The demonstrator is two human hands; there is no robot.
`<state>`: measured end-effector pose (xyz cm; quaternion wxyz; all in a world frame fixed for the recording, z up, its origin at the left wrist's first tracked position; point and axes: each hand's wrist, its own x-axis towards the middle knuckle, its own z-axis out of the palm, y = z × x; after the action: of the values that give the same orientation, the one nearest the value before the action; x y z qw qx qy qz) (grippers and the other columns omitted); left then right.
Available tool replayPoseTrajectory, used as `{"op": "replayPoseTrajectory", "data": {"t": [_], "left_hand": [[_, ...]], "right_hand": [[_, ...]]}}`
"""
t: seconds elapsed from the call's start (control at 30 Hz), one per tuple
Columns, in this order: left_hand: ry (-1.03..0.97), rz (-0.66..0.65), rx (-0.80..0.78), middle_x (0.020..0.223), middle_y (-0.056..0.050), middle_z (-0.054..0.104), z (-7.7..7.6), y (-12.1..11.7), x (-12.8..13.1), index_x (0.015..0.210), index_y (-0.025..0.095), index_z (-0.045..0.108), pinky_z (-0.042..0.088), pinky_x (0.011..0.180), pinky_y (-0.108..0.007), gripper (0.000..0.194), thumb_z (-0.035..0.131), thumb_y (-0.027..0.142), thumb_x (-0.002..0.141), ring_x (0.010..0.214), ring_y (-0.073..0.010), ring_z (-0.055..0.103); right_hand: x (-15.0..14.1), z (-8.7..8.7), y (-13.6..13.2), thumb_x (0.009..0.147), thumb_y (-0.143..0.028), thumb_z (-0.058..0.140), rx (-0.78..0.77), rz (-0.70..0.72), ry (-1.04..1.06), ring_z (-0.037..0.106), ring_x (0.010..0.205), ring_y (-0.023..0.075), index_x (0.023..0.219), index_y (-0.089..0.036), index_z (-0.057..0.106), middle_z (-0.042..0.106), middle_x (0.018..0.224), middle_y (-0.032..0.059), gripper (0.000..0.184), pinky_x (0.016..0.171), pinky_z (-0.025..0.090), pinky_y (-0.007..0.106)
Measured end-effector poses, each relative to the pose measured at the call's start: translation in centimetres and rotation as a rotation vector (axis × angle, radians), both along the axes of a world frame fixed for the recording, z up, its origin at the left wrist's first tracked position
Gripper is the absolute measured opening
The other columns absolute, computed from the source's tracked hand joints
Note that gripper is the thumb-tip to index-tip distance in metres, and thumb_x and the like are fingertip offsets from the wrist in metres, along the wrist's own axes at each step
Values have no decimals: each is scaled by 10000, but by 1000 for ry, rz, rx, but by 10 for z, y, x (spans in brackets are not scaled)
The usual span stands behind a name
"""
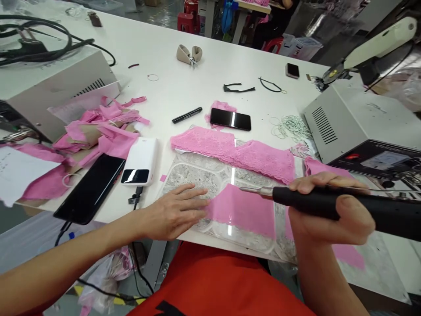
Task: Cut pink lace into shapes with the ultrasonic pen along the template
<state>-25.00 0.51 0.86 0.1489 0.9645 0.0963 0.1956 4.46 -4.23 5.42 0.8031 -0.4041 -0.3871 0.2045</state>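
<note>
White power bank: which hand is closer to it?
Left. The left hand lies right of the white power bank, apart from it; the right hand, gripping the black tool, is much farther right.

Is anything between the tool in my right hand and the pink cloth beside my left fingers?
No loose object shows between the tool and the pink cloth. Your left hand is at the cloth's left edge, apart from the tool. Whether anything see-through covers the cloth, I can't tell.

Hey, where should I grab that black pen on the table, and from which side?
I'd take the pen mid-barrel, with the left hand coming from above and pinching across its long sides: it lies flat on the table, slim and slanted, with its middle uncovered.
</note>
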Motion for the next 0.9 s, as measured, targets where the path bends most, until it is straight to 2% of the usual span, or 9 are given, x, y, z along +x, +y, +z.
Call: {"op": "replayPoseTrajectory", "data": {"t": [0.07, 0.13, 0.33, 0.6, 0.9], "left_hand": [[33, 19, 25, 1383, -57, 651, -2, 5, 9, 1242, 183, 665, 292, 1250, -442, 285, 487, 189, 1019, 1439, -252, 460], [67, 16, 45, 1437, -63, 608, -4, 10, 20, 1291, 180, 644, 289, 1250, -467, 305, 489, 224, 1032, 1463, -274, 423], [161, -10, 26, 1521, -62, 523, -11, 19, 48, 1386, 191, 585, 268, 1246, -553, 381, 473, 345, 1057, 1493, -318, 363], [211, -5, -13, 1547, -64, 491, -14, 21, 50, 1422, 212, 555, 195, 1272, -547, 402, 482, 357, 1054, 1522, -302, 307], [195, -12, 4, 1573, -59, 455, -14, 23, 48, 1429, 229, 543, 210, 1264, -562, 393, 472, 294, 1047, 1527, -291, 298]], "right_hand": [[17, -3, -1, 578, -253, 531, -13, -96, 13, 495, 451, 122, 670, -203, 597, 535, 633, -21, 125, 416, 470, 313], [25, -7, -3, 562, -261, 516, -17, -132, 29, 486, 438, 121, 651, -201, 590, 536, 614, -21, 130, 399, 458, 308], [14, -14, -1, 594, -249, 549, 1, -89, 20, 511, 442, 125, 690, -206, 628, 585, 633, -19, 132, 426, 480, 315], [10, -17, 2, 670, -256, 603, 43, -20, -7, 547, 483, 131, 747, -205, 637, 606, 692, -7, 99, 461, 500, 317], [9, -18, 1, 680, -301, 661, -6, -37, -15, 558, 498, 129, 737, -212, 593, 576, 687, -22, 125, 486, 510, 317]]}}
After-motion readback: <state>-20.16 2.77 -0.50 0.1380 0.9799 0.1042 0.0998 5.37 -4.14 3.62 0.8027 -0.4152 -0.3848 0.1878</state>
